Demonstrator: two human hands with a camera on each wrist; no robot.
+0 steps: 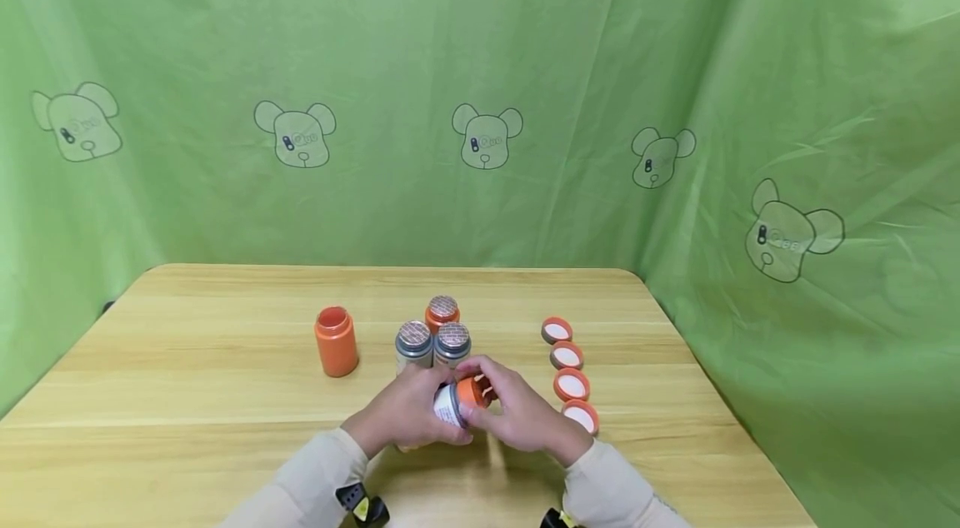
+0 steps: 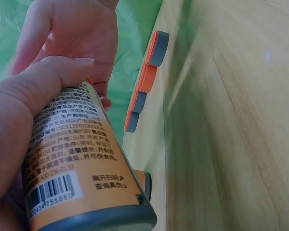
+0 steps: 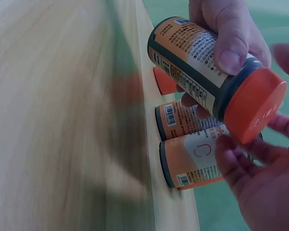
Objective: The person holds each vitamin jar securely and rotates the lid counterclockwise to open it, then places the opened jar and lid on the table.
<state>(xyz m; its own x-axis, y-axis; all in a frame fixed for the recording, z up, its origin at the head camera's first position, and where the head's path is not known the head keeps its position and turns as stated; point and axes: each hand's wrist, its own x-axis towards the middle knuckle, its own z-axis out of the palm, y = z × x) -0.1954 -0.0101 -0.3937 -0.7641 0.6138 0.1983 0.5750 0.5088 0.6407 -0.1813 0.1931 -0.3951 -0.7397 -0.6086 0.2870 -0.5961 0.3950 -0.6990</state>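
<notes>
My left hand grips a tilted supplement bottle with a printed orange and white label and a grey base. An orange cap sits on its mouth. Spread around that cap are the fingers of my right hand; in the right wrist view they lie at its lower edge, while the thumb stands apart and blurred. Just beyond my hands stand two grey-necked bottles and an orange-necked bottle, uncapped, with silver foil over their mouths.
An orange bottle without a cap or foil stands to the left. Several caps lie in a row on the right with their white liners up. The wooden table meets a green curtain behind.
</notes>
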